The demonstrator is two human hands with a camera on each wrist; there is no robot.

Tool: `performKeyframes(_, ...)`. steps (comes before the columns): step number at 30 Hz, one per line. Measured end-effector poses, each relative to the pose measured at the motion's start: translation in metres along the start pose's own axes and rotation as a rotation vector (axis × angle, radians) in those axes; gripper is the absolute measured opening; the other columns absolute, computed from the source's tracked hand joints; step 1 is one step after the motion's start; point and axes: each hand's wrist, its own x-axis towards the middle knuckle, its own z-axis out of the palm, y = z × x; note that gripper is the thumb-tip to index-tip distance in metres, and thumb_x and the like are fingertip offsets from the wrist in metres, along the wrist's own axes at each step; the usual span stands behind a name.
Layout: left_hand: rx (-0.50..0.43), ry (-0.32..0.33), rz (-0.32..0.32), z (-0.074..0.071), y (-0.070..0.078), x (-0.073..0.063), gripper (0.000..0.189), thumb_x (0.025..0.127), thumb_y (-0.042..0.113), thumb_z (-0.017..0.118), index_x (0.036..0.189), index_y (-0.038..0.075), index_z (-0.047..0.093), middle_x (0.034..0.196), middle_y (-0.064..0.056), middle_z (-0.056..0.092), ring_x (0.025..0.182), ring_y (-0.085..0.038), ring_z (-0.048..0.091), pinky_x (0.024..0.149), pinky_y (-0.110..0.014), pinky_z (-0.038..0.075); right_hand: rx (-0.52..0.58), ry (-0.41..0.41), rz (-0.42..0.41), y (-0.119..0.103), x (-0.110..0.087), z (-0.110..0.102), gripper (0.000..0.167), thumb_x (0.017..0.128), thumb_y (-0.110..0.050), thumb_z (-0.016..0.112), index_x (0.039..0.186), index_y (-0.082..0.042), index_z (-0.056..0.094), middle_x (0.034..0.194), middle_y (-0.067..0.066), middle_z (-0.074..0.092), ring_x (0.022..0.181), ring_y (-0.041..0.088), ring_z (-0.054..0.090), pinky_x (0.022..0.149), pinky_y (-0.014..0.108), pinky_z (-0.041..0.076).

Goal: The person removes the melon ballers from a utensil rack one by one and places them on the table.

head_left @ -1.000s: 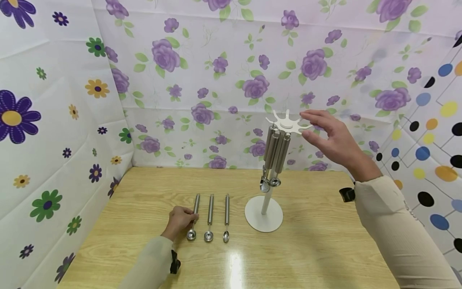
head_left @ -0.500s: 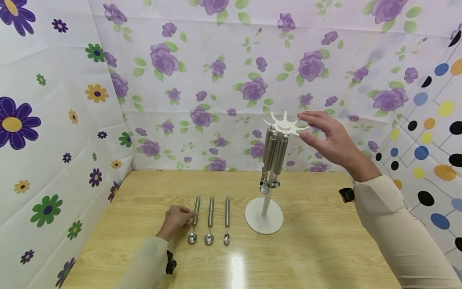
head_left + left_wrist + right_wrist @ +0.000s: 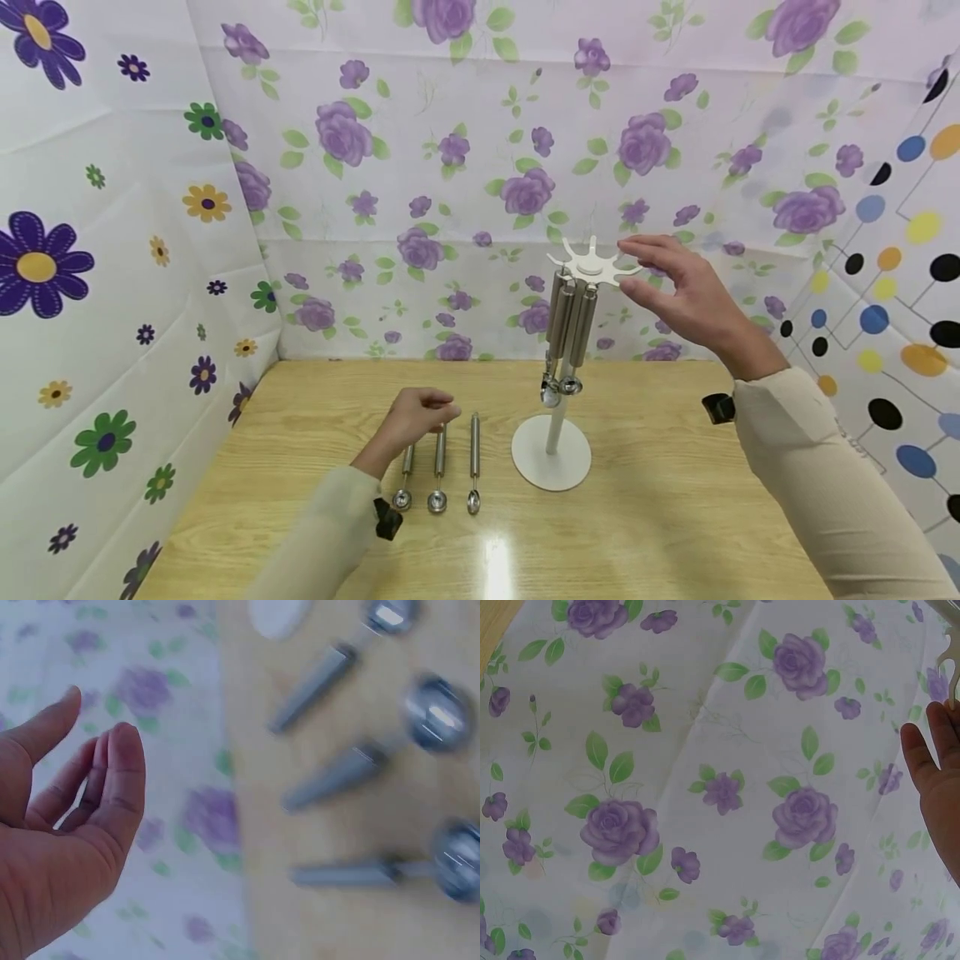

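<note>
My left hand [image 3: 417, 417] is raised over the handles of the left and middle steel scoops. In the left wrist view its fingers [image 3: 124, 769] bend loosely, apart from the thumb, with nothing between them. The left scoop [image 3: 402, 497], middle scoop [image 3: 437, 500] and a slimmer spoon [image 3: 474, 450] lie side by side on the table, handles pointing away. My right hand [image 3: 686, 292] is at the right side of the white rotating utensil rack [image 3: 591, 265], thumb and fingers spread, fingertips right at its hook arms. Several steel utensils [image 3: 573, 325] hang from the rack's near left hooks.
The rack's round white base [image 3: 551, 454] stands on the wooden table [image 3: 637, 517], right of the spoon. A flowered cloth [image 3: 450, 208] hangs behind the table. Patterned cloths enclose both sides.
My left hand has left the left scoop's handle, rising and moving right over the middle one. The scoops stay where they lay. My right hand keeps its place at the rack.
</note>
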Motion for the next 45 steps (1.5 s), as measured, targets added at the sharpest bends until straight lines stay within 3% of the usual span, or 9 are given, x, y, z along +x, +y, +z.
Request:
performKeyframes(10, -0.011, -0.063, 0.269, 0.025, 0.084, 0.017, 0.033, 0.094, 0.021, 0.072, 0.124, 0.006, 0.070, 0.116, -0.007, 0.070, 0.103, -0.021, 0.066, 0.089, -0.036, 0.056, 0.002, -0.021, -0.007, 0.003, 0.000, -0.001, 0.051, 0.101, -0.018, 0.062, 0.149, -0.008, 0.047, 0.153, 0.012, 0.042, 0.140, 0.034, 0.037, 0.111, 0.058, 0.033)
performKeyframes(17, -0.095, -0.093, 0.352, 0.042, 0.121, 0.022, 0.033, 0.095, 0.017, 0.072, 0.125, 0.006, 0.069, 0.121, -0.008, 0.069, 0.109, -0.021, 0.065, 0.093, -0.034, 0.055, 0.034, -0.037, -0.003, 0.007, 0.001, 0.000, 0.051, 0.102, -0.018, 0.060, 0.150, -0.007, 0.046, 0.156, 0.012, 0.039, 0.144, 0.034, 0.032, 0.112, 0.064, 0.029)
performKeyframes(25, -0.204, -0.135, 0.420, 0.058, 0.134, 0.025, 0.037, 0.095, 0.010, 0.070, 0.132, 0.002, 0.064, 0.126, -0.014, 0.066, 0.113, -0.023, 0.064, 0.095, -0.031, 0.054, 0.036, -0.036, -0.018, 0.007, 0.000, 0.002, 0.050, 0.103, -0.018, 0.058, 0.150, -0.006, 0.046, 0.156, 0.013, 0.039, 0.143, 0.035, 0.034, 0.111, 0.062, 0.031)
performKeyframes(33, -0.209, -0.160, 0.449, 0.069, 0.140, 0.029, 0.037, 0.097, 0.004, 0.066, 0.133, 0.000, 0.062, 0.127, -0.017, 0.065, 0.115, -0.026, 0.064, 0.095, -0.031, 0.054, 0.014, -0.026, -0.023, 0.009, 0.001, 0.001, 0.049, 0.103, -0.017, 0.058, 0.149, -0.006, 0.047, 0.155, 0.012, 0.040, 0.143, 0.035, 0.034, 0.110, 0.064, 0.031)
performKeyframes(40, -0.146, -0.108, 0.503, 0.073, 0.138, 0.031, 0.033, 0.097, 0.004, 0.065, 0.129, 0.000, 0.065, 0.123, -0.016, 0.067, 0.110, -0.026, 0.066, 0.092, -0.031, 0.055, 0.014, -0.008, -0.051, 0.010, 0.002, 0.004, 0.049, 0.102, -0.015, 0.058, 0.149, -0.005, 0.047, 0.154, 0.012, 0.041, 0.143, 0.034, 0.035, 0.110, 0.064, 0.031)
performKeyframes(45, -0.151, -0.072, 0.530, 0.073, 0.137, 0.030, 0.030, 0.096, 0.001, 0.065, 0.126, -0.003, 0.066, 0.119, -0.017, 0.068, 0.110, -0.026, 0.066, 0.091, -0.030, 0.055, 0.003, 0.005, -0.066, 0.010, 0.002, 0.005, 0.048, 0.102, -0.015, 0.058, 0.148, -0.005, 0.048, 0.153, 0.012, 0.044, 0.142, 0.034, 0.037, 0.110, 0.062, 0.033)
